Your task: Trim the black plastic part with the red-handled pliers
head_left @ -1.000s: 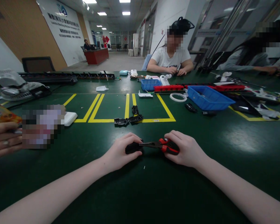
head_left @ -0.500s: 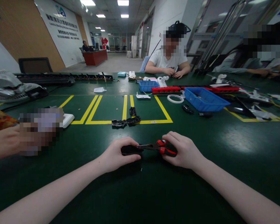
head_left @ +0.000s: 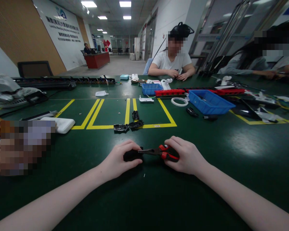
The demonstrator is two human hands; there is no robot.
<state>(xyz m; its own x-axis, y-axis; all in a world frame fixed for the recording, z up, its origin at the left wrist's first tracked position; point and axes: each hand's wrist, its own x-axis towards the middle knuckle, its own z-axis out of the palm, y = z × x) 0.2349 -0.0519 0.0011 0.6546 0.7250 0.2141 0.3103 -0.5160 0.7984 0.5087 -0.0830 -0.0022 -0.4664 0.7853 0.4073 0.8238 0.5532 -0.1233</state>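
In the head view, my left hand (head_left: pixel 119 160) is closed around a small black part (head_left: pixel 131 155), its thumb below and fingers above. Much of that part hides in the palm, so its kind cannot be made out. My right hand (head_left: pixel 184 155) grips red-and-black long-nose pliers (head_left: pixel 163 152) by the handles. The jaws point left and their tips meet the black part at my left fingertips. Just below lies a tiny white sliver (head_left: pixel 144 175) on the green table. Beyond my hands sit several broken-looking black pieces (head_left: pixel 121 127) by the yellow tape.
A blue bin (head_left: pixel 210 104) stands back right, with a tape roll (head_left: pixel 179 101) and a black object (head_left: pixel 192 112) beside it. At left, another person's blurred-out hand is near a white box (head_left: pixel 65 125). A person (head_left: pixel 174 61) sits across the table (head_left: pixel 144 205).
The pliers and both my hands stay nearly in place while the view shifts slightly. The other person's hand at left has moved left and down, uncovering more of the white box.
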